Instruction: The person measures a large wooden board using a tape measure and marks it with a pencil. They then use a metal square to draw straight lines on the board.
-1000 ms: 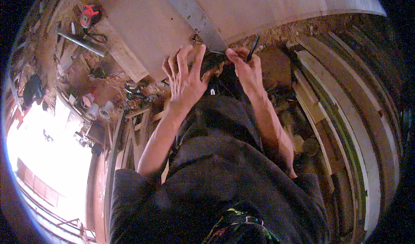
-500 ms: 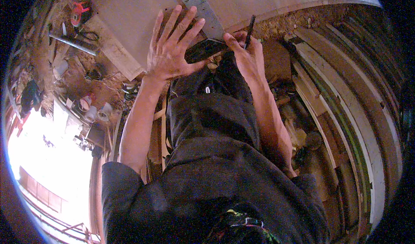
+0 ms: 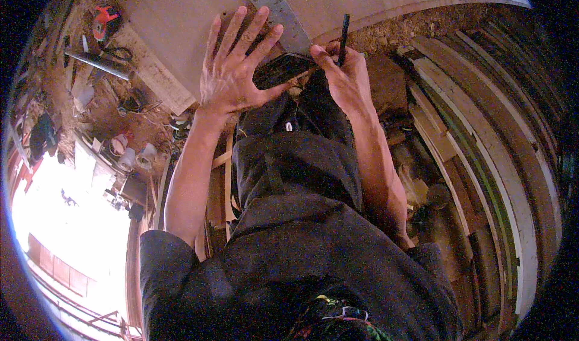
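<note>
My left hand (image 3: 232, 69) lies palm down with its fingers spread, over the near edge of a large brown wooden board (image 3: 175, 9). In my right hand (image 3: 348, 75) a slim black pen or pencil (image 3: 344, 39) stands upright, gripped between the fingers. The right thumb and fingertips are at the near end of a flat grey strip (image 3: 280, 15) that runs away across the board. Between my hands, just below the strip's end, is a dark patch (image 3: 280, 70) whose nature I cannot make out.
Left of the board lie a red-orange tool (image 3: 104, 22), a hand saw blade (image 3: 99, 63), and a plank (image 3: 160, 75), with white cups (image 3: 145, 156) nearer. Long boards (image 3: 482, 130) are stacked at the right. Wood shavings (image 3: 392, 33) lie along the board's edge.
My left hand has shifted slightly left, still spread. The black pen or pencil in my right hand has tipped a little more upright.
</note>
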`<action>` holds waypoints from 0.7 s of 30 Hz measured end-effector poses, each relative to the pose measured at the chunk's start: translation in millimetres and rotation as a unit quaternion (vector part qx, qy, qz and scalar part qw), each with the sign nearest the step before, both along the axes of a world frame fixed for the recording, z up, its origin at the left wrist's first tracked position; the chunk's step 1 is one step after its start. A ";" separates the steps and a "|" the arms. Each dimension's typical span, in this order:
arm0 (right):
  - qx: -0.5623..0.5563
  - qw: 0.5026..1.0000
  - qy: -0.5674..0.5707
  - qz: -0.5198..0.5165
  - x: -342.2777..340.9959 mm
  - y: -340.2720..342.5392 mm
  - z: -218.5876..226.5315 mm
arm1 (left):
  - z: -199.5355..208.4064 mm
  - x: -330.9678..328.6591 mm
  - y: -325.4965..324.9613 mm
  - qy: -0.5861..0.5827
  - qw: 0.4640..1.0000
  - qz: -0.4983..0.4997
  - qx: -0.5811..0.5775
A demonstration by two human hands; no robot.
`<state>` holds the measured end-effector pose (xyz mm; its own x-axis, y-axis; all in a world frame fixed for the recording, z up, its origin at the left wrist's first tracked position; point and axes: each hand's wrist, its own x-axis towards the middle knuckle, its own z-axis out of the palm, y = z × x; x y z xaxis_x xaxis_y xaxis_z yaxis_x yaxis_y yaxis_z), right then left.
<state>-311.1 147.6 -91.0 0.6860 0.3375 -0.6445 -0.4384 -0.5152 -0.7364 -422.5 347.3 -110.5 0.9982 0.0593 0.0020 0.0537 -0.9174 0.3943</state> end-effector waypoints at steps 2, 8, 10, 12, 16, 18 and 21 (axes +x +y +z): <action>0.001 1.000 -0.007 0.004 0.3 -1.5 -1.3 | 2.6 1.6 -2.3 -0.001 1.000 0.012 -0.019; 0.007 1.000 0.025 -0.003 2.6 -0.6 4.0 | -0.1 1.6 -3.0 -0.010 1.000 0.013 -0.023; -0.005 1.000 0.004 0.008 2.2 -1.5 1.5 | 0.5 1.5 -3.6 0.000 1.000 0.012 -0.023; -0.004 1.000 -0.008 0.014 2.5 -4.3 -1.3 | 3.8 2.4 -4.2 0.004 1.000 0.011 -0.020; 0.008 1.000 -0.019 0.012 2.0 -2.6 -1.2 | 4.2 1.3 -3.2 0.008 1.000 0.007 -0.021; 0.001 1.000 -0.024 0.014 0.8 -4.5 -7.5 | 3.4 1.4 -2.9 0.010 1.000 0.004 -0.018; 0.004 1.000 -0.022 0.012 0.8 -6.1 -8.7 | 3.5 2.0 -4.1 0.010 1.000 0.008 -0.015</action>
<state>-310.3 141.5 -99.7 0.7056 0.3597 -0.6105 -0.3927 -0.5187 -0.7594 -420.5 343.1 -107.0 0.9971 0.0742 -0.0190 0.0753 -0.9040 0.4209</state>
